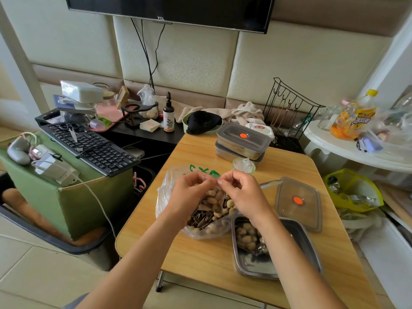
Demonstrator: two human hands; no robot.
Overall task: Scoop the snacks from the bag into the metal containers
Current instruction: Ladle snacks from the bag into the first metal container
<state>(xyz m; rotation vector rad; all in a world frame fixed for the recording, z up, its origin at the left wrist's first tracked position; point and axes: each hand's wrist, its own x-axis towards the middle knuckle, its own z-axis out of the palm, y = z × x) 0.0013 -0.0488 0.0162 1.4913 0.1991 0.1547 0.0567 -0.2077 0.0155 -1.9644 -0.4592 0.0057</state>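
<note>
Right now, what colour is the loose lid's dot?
Orange dot, best seen in head view.

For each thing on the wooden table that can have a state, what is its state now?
Clear plastic snack bag: holds peanuts and seeds.
Left hand: pinches the bag's mouth.
Right hand: pinches the bag's mouth.
Near rectangular metal container: uncovered, partly filled.
Grey lid with orange valve: off, lying beside it.
Two stacked metal containers at the back: top one lidded.
</note>
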